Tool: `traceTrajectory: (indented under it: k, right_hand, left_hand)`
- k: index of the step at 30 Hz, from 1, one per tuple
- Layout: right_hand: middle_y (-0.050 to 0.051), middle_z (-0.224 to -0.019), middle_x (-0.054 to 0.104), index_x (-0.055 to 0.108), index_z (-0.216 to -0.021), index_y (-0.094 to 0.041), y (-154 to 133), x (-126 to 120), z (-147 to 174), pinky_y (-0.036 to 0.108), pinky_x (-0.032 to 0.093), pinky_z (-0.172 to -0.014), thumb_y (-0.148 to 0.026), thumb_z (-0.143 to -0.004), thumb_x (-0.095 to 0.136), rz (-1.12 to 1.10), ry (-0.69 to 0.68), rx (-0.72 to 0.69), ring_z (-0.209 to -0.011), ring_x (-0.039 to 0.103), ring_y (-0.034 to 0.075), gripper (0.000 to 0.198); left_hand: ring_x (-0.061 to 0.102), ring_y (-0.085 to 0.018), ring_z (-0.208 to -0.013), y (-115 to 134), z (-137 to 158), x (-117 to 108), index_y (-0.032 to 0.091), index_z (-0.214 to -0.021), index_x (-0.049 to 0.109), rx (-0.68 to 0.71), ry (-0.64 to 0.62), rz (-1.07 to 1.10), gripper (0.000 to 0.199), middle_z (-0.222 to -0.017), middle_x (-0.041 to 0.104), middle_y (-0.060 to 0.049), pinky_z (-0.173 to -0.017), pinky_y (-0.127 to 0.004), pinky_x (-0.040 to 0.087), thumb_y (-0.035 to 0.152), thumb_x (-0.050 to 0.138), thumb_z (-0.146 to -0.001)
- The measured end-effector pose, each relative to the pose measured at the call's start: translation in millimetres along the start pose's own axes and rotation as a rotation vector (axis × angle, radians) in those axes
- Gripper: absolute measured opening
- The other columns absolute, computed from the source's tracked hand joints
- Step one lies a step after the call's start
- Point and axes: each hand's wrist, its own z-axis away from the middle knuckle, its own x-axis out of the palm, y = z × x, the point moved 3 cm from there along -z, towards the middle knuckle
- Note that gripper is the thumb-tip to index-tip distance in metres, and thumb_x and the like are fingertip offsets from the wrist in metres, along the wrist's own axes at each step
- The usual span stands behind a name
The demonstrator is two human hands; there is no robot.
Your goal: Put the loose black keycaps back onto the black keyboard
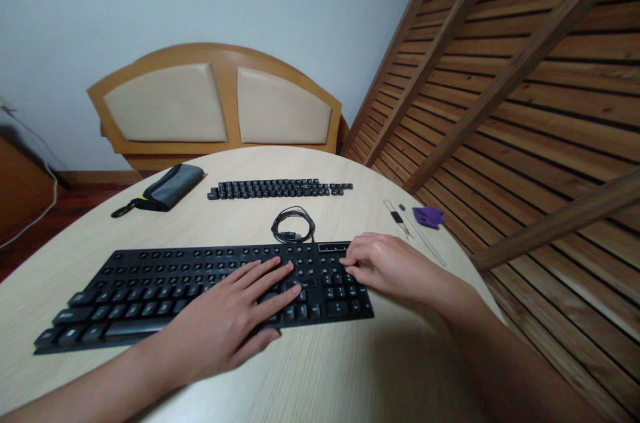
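Observation:
A black keyboard (200,329) lies on the table in front of me, its upper rows bare of keycaps and the lower rows still capped. My left hand (233,306) rests flat on its middle, fingers spread across the keys. At the upper right of the number pad, my right hand (367,264) is closed in a pinch, thumb and forefinger together. Whatever lies between those fingertips is too small and hidden to make out. Beyond the keyboard, many loose black keycaps (265,188) stand in rows.
A coiled black cable (294,224) lies behind the keyboard. To the left is a folded grey cloth (177,186). On the right are a wire keycap puller (397,217), a thin brush (423,233) and a purple cloth (428,217). A slatted wooden frame (525,76) leans beside the round table (150,226).

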Motion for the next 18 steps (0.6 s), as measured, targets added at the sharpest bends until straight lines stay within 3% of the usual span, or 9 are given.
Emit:
traceTrajectory:
  k: [18]
  right_hand:
    - [0.006, -0.098, 0.072, 0.073, -0.089, -0.02, 3.6, 1.6, 3.0, 0.031, 0.047, -0.083, -0.022, -0.09, 0.064, -0.111, 0.007, 0.097, -0.091, 0.066, 0.02, 0.009]
  left_hand:
    - [0.035, -0.032, -0.145, 0.2, -1.0, -0.7, 0.032, -0.154, 0.034, 0.002, -0.001, -0.005, 0.06, -0.16, 0.033, -0.006, -0.113, -0.052, 0.04, 0.043, 0.053, -0.099]
